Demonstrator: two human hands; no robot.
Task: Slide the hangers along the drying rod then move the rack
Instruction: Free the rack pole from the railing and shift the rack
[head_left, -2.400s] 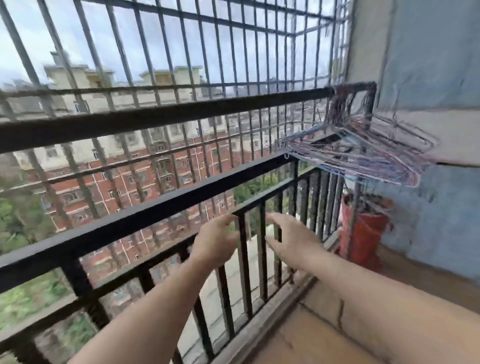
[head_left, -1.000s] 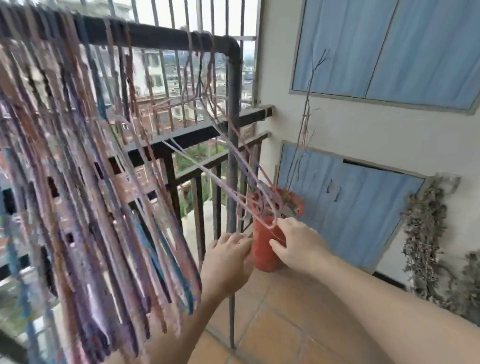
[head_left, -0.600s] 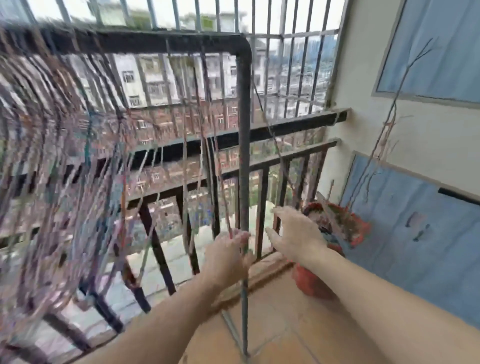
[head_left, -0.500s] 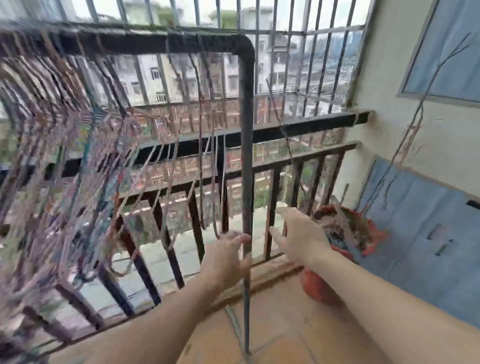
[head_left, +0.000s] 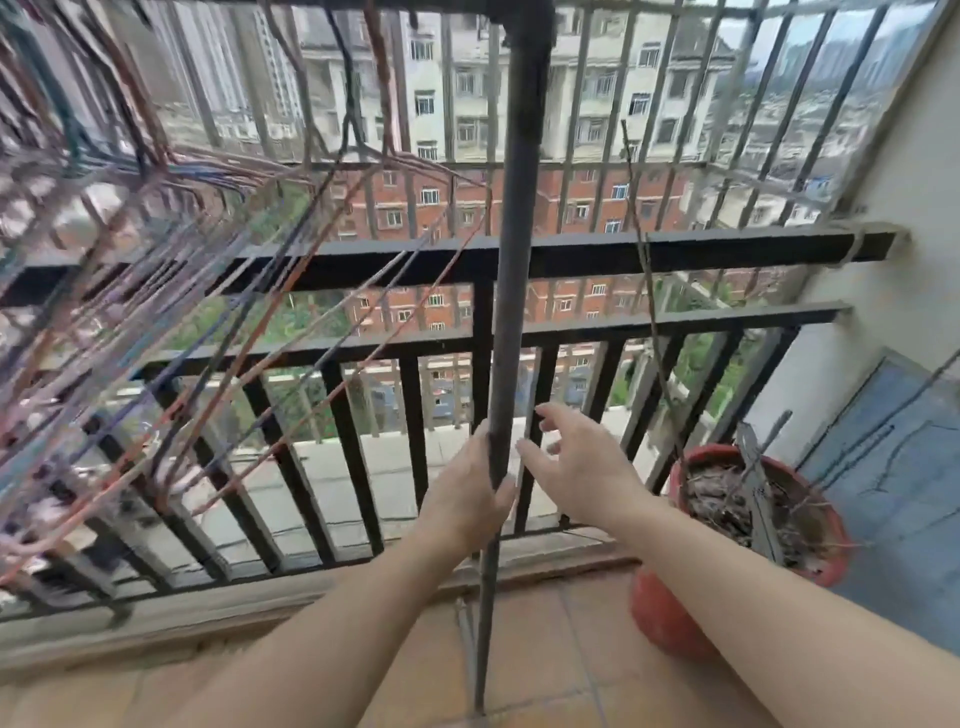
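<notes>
The drying rack's dark upright pole (head_left: 511, 291) stands in the middle of the view and bends into its top rod at the upper edge. Several thin wire hangers (head_left: 156, 270) in blue, red and pink hang bunched on the left. My left hand (head_left: 470, 493) is wrapped around the pole at about mid height. My right hand (head_left: 576, 465) hovers just right of the pole with its fingers spread, holding nothing.
A black balcony railing (head_left: 649, 254) and window bars run behind the rack. A red flower pot (head_left: 675, 618) with dry twigs stands at the right by a pale wall and a blue panel (head_left: 904, 467). The floor is orange tile.
My left hand has closed around the rack's upright pole. The right hand has come close to the pole. The view has swung towards the railing, and the hangers now sit further left.
</notes>
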